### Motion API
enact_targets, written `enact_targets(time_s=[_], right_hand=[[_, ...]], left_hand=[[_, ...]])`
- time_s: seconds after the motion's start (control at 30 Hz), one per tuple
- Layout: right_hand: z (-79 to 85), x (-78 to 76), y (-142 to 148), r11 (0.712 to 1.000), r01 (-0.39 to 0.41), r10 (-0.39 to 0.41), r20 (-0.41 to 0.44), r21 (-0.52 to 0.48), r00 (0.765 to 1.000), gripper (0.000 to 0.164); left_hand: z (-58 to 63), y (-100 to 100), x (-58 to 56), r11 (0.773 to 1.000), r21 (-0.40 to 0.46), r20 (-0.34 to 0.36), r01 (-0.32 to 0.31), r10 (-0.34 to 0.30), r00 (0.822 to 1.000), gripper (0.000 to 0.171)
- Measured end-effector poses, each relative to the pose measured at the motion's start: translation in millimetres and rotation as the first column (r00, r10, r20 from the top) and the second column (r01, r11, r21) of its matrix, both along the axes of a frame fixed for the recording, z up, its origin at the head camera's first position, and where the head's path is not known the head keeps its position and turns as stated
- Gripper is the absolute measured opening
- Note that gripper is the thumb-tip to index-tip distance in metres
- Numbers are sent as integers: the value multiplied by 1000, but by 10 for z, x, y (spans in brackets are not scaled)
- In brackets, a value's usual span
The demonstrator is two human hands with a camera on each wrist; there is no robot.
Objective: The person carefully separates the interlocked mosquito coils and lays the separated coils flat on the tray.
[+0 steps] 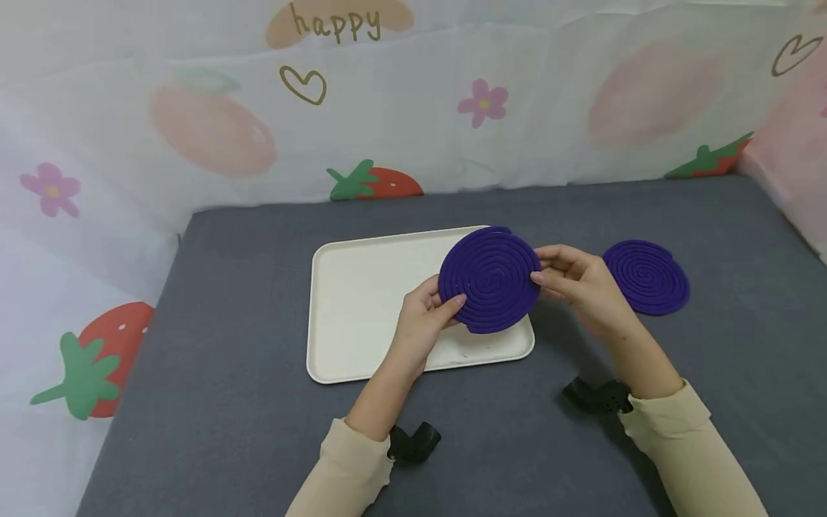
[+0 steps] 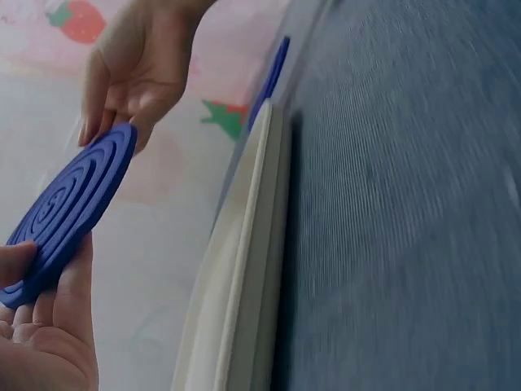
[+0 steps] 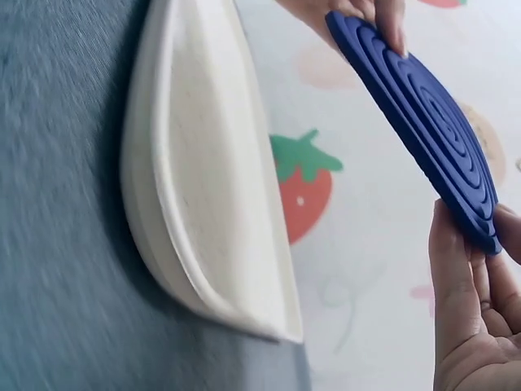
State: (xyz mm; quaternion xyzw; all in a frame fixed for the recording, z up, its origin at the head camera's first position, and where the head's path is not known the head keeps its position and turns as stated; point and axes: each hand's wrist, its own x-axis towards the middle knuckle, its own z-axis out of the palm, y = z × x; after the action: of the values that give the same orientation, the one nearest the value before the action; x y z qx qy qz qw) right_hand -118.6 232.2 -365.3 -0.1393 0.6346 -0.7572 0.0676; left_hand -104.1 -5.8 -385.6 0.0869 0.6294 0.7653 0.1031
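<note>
A round purple spiral coil [image 1: 490,278] [image 2: 73,199] [image 3: 423,122] is held in the air above the right end of a cream tray [image 1: 362,309]. My left hand [image 1: 423,316] [image 2: 41,326] pinches its left edge, thumb on top. My right hand [image 1: 571,276] [image 3: 472,301] pinches its right edge. A second purple coil [image 1: 646,276] lies flat on the grey table to the right of the tray, and its edge [image 2: 273,73] shows past the tray rim in the left wrist view.
The tray's rim [image 2: 244,269] [image 3: 212,204] rests on the grey tabletop [image 1: 245,402]. A white cloth printed with strawberries [image 1: 375,183] and flowers walls the table at the back and both sides. Black wrist mounts [image 1: 413,441] sit under both sleeves.
</note>
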Motion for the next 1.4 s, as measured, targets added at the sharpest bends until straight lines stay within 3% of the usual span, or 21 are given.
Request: enact_targets(time_s=[0.27, 0.43, 0.57, 0.7, 0.83, 1.0, 1.4], right_hand=[[-31, -60, -305, 999, -45, 44, 88, 10, 995, 21], [-71, -50, -502, 998, -47, 54, 156, -45, 986, 19], [-84, -52, -719, 998, -56, 56, 204, -8, 977, 22], [-101, -61, -918, 1000, -18, 12, 224, 25, 974, 40], [-135, -46, -1051, 998, 65, -66, 217, 11, 974, 43], [-204, -26, -1116, 996, 83, -77, 230, -15, 970, 41], [-381, -42, -1098, 993, 77, -49, 277, -89, 960, 39]], left_hand=[[-48, -277, -15, 999, 35, 49, -39, 37, 998, 31], [-80, -393, -12, 985, 161, 63, -67, 58, 996, 31], [-77, -453, -1, 964, 248, 82, -97, 79, 994, 33], [-98, -481, 12, 951, 288, 110, -112, 83, 990, 32], [-156, -503, 7, 940, 322, 140, -114, 72, 988, 37], [-227, -521, -2, 940, 315, 167, -129, 79, 983, 43], [-291, -511, 7, 976, 199, 159, -82, 50, 986, 49]])
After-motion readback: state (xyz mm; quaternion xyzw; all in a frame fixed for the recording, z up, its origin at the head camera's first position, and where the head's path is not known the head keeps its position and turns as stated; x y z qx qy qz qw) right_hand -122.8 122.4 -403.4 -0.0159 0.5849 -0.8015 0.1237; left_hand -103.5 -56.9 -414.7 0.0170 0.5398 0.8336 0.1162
